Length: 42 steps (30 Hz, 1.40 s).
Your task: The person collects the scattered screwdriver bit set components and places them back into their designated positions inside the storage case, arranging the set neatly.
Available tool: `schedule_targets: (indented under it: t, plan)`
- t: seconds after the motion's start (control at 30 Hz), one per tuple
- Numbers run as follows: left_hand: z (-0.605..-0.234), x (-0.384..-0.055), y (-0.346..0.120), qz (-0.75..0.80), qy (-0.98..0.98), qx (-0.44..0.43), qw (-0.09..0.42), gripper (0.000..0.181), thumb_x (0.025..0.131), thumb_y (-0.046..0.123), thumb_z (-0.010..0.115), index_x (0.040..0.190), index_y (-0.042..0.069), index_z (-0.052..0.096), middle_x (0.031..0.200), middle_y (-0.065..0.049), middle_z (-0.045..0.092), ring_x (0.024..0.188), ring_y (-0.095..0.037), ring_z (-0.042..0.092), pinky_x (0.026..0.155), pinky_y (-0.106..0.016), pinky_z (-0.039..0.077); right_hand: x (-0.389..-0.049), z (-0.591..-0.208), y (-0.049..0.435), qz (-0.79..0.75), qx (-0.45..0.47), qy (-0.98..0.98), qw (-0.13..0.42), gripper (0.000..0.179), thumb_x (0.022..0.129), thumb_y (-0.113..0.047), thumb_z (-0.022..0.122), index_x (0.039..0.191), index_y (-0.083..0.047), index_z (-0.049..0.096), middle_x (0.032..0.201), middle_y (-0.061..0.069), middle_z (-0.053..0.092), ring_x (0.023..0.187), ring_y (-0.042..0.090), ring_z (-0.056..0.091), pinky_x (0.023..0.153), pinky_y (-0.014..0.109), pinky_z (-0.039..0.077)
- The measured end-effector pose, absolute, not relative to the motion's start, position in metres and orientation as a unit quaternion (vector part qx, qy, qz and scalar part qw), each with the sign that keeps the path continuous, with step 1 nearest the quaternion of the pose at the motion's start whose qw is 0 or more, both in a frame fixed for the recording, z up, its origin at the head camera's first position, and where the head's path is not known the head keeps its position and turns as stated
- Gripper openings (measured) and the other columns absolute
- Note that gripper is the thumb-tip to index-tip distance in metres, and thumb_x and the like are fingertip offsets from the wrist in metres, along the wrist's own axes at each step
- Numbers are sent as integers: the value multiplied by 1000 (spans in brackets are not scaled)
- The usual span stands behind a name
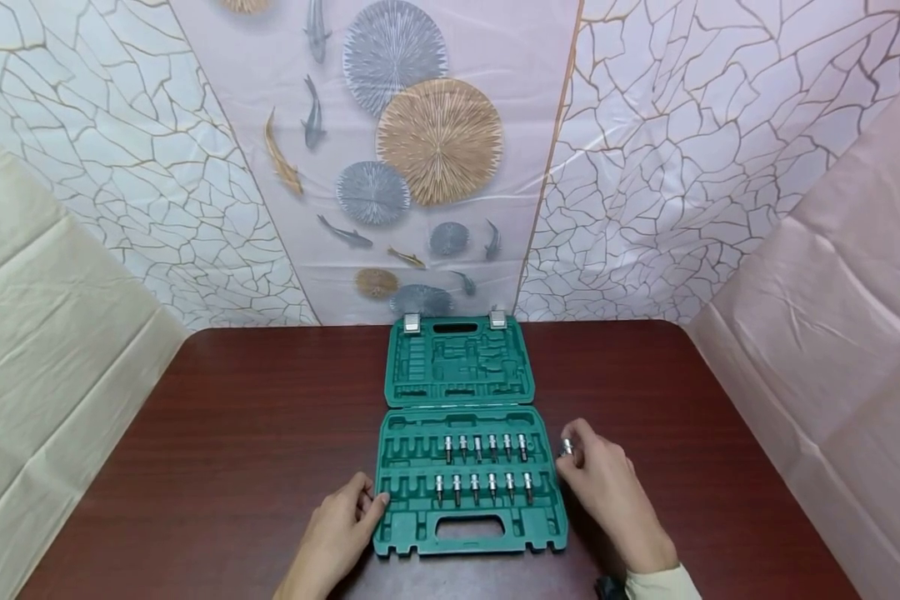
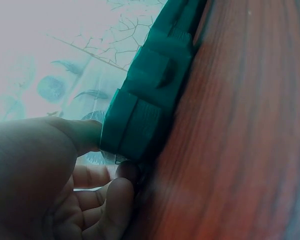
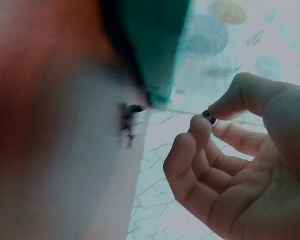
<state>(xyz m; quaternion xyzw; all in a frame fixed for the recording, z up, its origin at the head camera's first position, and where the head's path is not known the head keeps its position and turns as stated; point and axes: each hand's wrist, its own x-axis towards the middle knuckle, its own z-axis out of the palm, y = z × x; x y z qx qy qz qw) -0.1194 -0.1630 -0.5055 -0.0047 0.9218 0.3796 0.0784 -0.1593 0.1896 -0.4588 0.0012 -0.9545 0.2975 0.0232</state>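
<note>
A green plastic tool case (image 1: 408,529) lies opened flat on the table. Two rows of silver bit sockets (image 1: 492,483) stand in its near half. My left hand (image 1: 337,525) holds the case's left front edge, thumb over the rim and fingers curled against the side; the left wrist view shows that edge (image 2: 135,120) between them. To the right of the case, my right hand (image 1: 607,483) pinches a small silver bit socket (image 1: 567,447) between thumb and fingertips. Only the dark end of this socket (image 3: 209,118) shows in the right wrist view.
The raised lid (image 1: 457,396) of the case has bare moulded recesses and two metal latches (image 1: 498,319). Blurred dark small pieces (image 3: 129,120) lie on the table beside the case in the right wrist view. Patterned cloth (image 1: 615,167) hangs behind the brown table (image 1: 270,433).
</note>
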Motion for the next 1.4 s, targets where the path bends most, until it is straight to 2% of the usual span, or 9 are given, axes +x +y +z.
schedule_targets:
  t: [0.2,0.4,0.53,0.63,0.73,0.83,1.0,1.17,1.4]
  plan:
    - [-505,-120,-165,378,922,-12,83,23,107,33,66,96,13,60,75,4,57,59,-13,51,55,-29,40,-170,-441,171,351,72,-934,-10,26,95,4,62,118,-10,63,78,0,54,62,13,45,56,27,38]
    - [-505,-118,-165,378,921,-20,87,23,107,33,66,97,13,60,75,4,57,59,-14,51,55,-29,39,-178,-436,149,440,123,-886,-81,32,100,9,52,123,-11,62,84,5,58,60,22,58,53,30,49]
    - [-506,-118,-165,380,921,-17,88,23,107,33,65,98,13,61,74,4,57,58,-14,51,55,-29,40,-182,-441,139,481,132,-861,-103,30,99,9,52,123,-8,59,90,10,59,64,29,63,56,36,55]
    - [-506,-119,-164,380,920,-16,90,23,107,34,65,98,13,61,74,4,57,58,-14,51,55,-29,40,-185,-445,131,467,141,-868,-94,25,99,5,57,121,-5,57,86,6,60,60,22,59,56,33,53]
    - [-505,-120,-164,383,919,-15,94,24,107,34,65,98,13,61,75,3,57,59,-14,52,55,-29,40,-188,-446,122,426,158,-888,-78,22,100,1,60,120,-6,58,77,-1,59,53,11,49,53,27,43]
    - [-503,-120,-163,384,918,-15,95,24,107,34,65,98,13,60,75,3,57,59,-14,52,55,-29,40,-191,-444,114,401,178,-895,-75,20,100,0,61,119,-7,61,72,-4,57,52,6,40,54,24,37]
    - [-503,-121,-163,379,921,-13,91,24,107,35,65,97,13,60,74,3,57,58,-14,51,55,-29,39,-199,-443,99,412,209,-880,-107,22,101,1,59,122,-8,61,78,-3,58,58,8,42,59,26,39]
    - [-504,-121,-163,378,922,-8,90,23,107,34,65,98,13,61,75,4,56,58,-13,51,55,-28,39,-205,-445,83,424,220,-865,-151,32,97,4,65,128,-3,57,84,0,59,63,11,45,61,26,39]
    - [-505,-122,-164,379,921,-7,91,23,107,33,66,97,13,60,74,4,56,58,-14,51,54,-29,39,-208,-450,65,370,231,-887,-155,37,98,2,70,132,3,57,79,-2,59,58,10,49,59,26,42]
